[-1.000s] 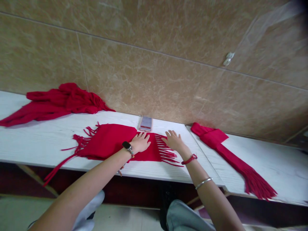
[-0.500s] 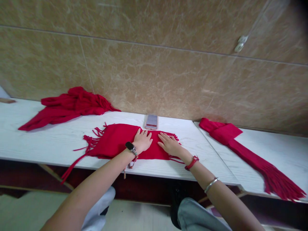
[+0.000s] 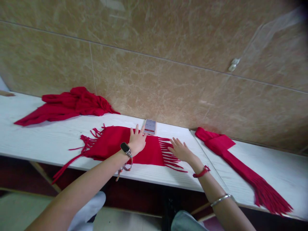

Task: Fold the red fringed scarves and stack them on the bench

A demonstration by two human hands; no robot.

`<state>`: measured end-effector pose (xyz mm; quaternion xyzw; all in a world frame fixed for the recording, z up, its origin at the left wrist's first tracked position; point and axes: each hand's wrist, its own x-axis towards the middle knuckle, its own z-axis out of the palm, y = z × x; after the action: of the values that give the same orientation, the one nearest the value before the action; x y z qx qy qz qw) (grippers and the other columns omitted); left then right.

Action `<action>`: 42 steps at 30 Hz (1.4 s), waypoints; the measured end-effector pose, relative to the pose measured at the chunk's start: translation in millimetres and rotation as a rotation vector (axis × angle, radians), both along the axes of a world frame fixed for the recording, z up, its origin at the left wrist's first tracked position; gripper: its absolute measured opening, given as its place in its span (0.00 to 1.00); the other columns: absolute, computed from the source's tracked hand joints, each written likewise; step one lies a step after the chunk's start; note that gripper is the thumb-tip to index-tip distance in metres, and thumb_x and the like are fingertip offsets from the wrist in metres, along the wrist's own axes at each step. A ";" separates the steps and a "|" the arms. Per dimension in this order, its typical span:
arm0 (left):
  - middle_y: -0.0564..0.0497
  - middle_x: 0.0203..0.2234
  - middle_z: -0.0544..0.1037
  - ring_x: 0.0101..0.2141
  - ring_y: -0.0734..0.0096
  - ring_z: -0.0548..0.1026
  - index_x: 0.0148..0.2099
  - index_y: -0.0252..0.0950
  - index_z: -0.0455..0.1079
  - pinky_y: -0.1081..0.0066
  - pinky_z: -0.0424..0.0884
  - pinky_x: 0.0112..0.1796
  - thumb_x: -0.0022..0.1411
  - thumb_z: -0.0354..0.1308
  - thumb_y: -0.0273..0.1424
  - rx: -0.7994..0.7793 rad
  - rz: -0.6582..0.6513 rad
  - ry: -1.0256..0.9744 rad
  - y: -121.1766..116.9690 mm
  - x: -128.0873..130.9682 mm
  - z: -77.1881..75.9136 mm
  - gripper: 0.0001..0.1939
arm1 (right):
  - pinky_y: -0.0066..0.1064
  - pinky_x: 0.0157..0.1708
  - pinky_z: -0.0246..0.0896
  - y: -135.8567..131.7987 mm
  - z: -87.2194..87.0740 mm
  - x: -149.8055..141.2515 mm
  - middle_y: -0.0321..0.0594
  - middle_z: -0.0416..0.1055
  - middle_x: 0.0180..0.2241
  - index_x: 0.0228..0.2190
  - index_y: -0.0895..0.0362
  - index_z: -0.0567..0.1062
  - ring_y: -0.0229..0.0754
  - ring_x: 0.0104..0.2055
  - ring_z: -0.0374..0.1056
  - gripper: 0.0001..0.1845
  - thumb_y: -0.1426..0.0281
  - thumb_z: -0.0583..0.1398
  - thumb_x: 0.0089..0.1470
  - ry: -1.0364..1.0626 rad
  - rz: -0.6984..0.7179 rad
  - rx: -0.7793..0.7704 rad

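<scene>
A red fringed scarf [image 3: 113,144] lies folded flat on the white table [image 3: 48,134] in front of me. My left hand [image 3: 136,141], a watch on its wrist, presses flat on the scarf's middle with fingers stretched out. My right hand [image 3: 181,150] lies open on the fringe at the scarf's right end, fingers spread. A phone [image 3: 149,126] lies by the wall, just beyond my left fingertips.
A crumpled red scarf [image 3: 69,104] sits at the back left of the table. Another folded red scarf [image 3: 240,166] stretches diagonally across the adjoining table [image 3: 276,166] on the right. A tan tiled wall [image 3: 168,64] rises right behind both tables.
My right hand slid rightward from the scarf's body out over its fringe. My left hand shifted slightly toward the phone, still flat on the scarf.
</scene>
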<state>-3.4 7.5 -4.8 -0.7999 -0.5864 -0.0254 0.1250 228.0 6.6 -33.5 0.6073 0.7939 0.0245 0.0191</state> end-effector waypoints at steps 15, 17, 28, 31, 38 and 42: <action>0.34 0.58 0.57 0.47 0.40 0.68 0.59 0.41 0.58 0.50 0.69 0.34 0.57 0.43 0.20 -0.132 0.261 0.004 -1.8 -14.9 12.0 0.28 | 0.48 0.57 0.43 -16.0 -22.5 -80.7 0.48 0.49 0.61 0.58 0.60 0.56 0.50 0.62 0.44 0.28 0.60 0.43 0.61 0.142 0.353 0.139; 0.33 0.54 0.61 0.43 0.47 0.71 0.59 0.39 0.58 0.57 0.70 0.34 0.58 0.41 0.19 -0.109 0.278 -0.013 -4.1 -20.2 23.3 0.27 | 0.47 0.57 0.43 -17.1 -20.6 -80.2 0.47 0.49 0.61 0.58 0.61 0.56 0.50 0.62 0.44 0.28 0.60 0.43 0.61 0.132 0.353 0.144; 0.35 0.47 0.66 0.41 0.54 0.73 0.59 0.37 0.57 0.64 0.69 0.33 0.60 0.39 0.18 -0.086 0.384 0.062 -7.0 -79.6 37.9 0.26 | 0.47 0.57 0.46 -22.8 -29.5 -34.2 0.49 0.51 0.60 0.58 0.61 0.56 0.50 0.62 0.45 0.26 0.63 0.45 0.61 0.116 0.391 0.191; 0.35 0.50 0.64 0.42 0.53 0.72 0.59 0.39 0.57 0.65 0.69 0.33 0.60 0.40 0.18 -0.118 0.375 0.095 -7.3 -83.2 23.3 0.27 | 0.48 0.56 0.47 -26.4 -31.0 -9.0 0.48 0.50 0.60 0.59 0.59 0.55 0.48 0.62 0.45 0.26 0.64 0.44 0.61 0.107 0.390 0.169; 0.35 0.47 0.67 0.41 0.55 0.72 0.58 0.38 0.59 0.65 0.69 0.33 0.59 0.38 0.20 -0.047 0.373 0.047 -1.8 -84.9 22.2 0.26 | 0.47 0.55 0.50 -26.9 -38.9 50.0 0.48 0.49 0.61 0.60 0.57 0.52 0.46 0.62 0.44 0.26 0.64 0.43 0.61 0.070 0.363 0.165; 0.34 0.53 0.62 0.46 0.51 0.69 0.58 0.39 0.59 0.60 0.68 0.37 0.58 0.41 0.21 -0.111 0.374 0.047 5.6 -83.7 14.4 0.26 | 0.47 0.56 0.49 -21.9 -43.4 88.5 0.48 0.48 0.61 0.60 0.57 0.52 0.45 0.62 0.44 0.26 0.65 0.42 0.62 0.052 0.319 0.114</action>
<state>-87.1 13.1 9.6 -0.6831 -0.7222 0.0491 0.0970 316.5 -15.3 -76.8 0.4741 0.8778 0.0564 -0.0399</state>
